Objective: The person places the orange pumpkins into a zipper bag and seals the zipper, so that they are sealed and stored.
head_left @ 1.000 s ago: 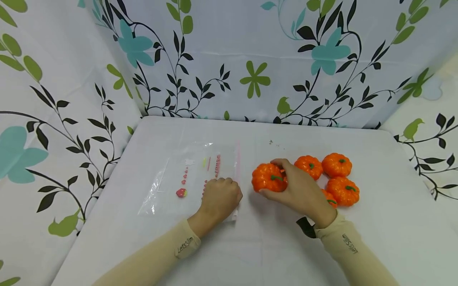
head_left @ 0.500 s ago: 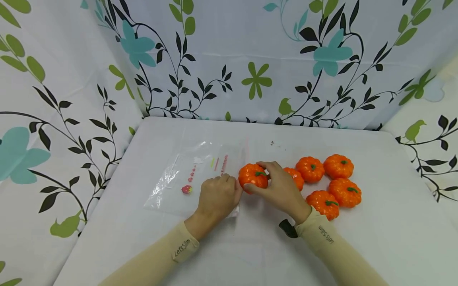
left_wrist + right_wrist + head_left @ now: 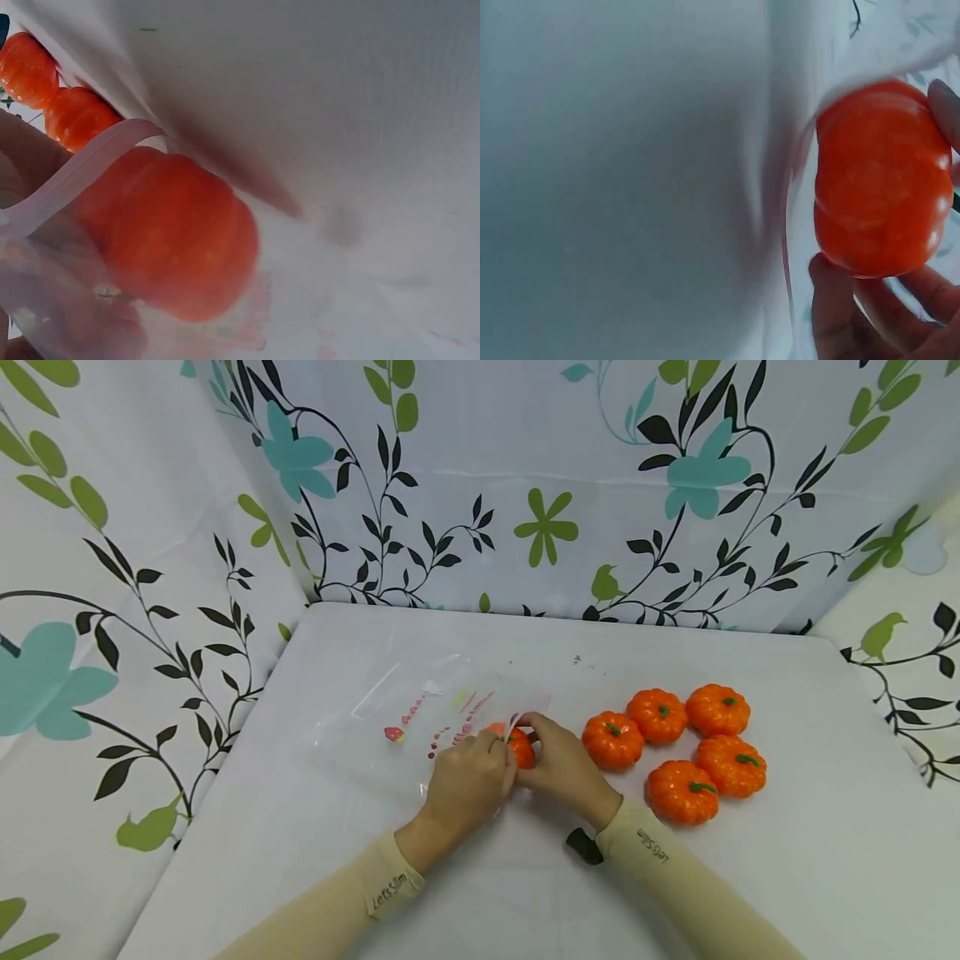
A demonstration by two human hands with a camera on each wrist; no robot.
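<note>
A clear zip bag [image 3: 360, 756] with small red printed pictures lies on the white table. My left hand [image 3: 467, 781] pinches the bag's edge at its mouth. A small orange toy pumpkin [image 3: 520, 748] is partly inside the bag mouth, gripped between the thumb and fingers of my right hand [image 3: 564, 770]. In the left wrist view, the pinkish zip strip [image 3: 90, 165] arches over the pumpkin [image 3: 176, 232], whose front shows through the film. The right wrist view has fingers [image 3: 832, 300] around the pumpkin [image 3: 881, 180], beside the bag's edge.
Several more orange pumpkins with green stems, such as the nearest one [image 3: 612, 740], sit grouped on the table [image 3: 810, 793] right of my right hand. A leaf-patterned curtain [image 3: 450, 468] borders the table at the back and sides.
My right hand has carried the pumpkin leftward from beside the other pumpkins into the bag's mouth. The bag's edge has lifted around it, while my left hand has kept its hold.
</note>
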